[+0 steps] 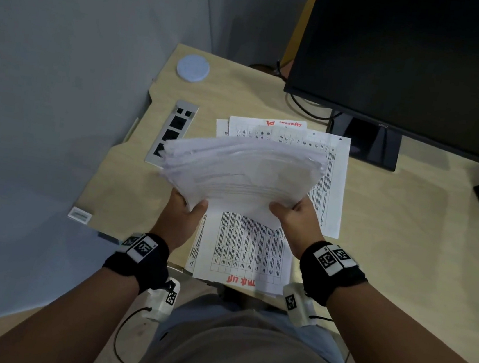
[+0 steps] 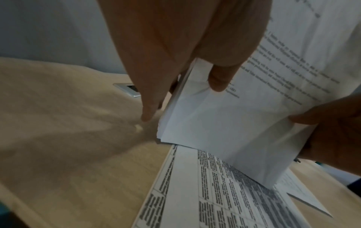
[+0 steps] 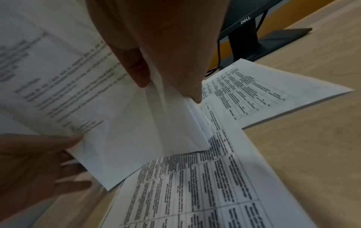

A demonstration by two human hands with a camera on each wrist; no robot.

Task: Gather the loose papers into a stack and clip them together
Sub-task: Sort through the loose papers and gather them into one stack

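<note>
A thick, uneven stack of white papers (image 1: 243,169) is held above the desk, its sheets fanned and bowed. My left hand (image 1: 187,209) grips the stack's near left corner, thumb on top (image 2: 218,80). My right hand (image 1: 295,213) grips the near right corner, pinching the sheets (image 3: 171,117) between thumb and fingers. Printed table sheets (image 1: 241,248) lie flat on the desk under the stack, and more of them (image 1: 284,132) lie behind it. No clip shows in any view.
A black monitor (image 1: 415,61) on its stand (image 1: 365,143) fills the back right. A socket panel (image 1: 175,130) is set into the desk at left, a round white disc (image 1: 193,67) sits behind it. The desk's left edge (image 1: 106,164) meets a grey partition.
</note>
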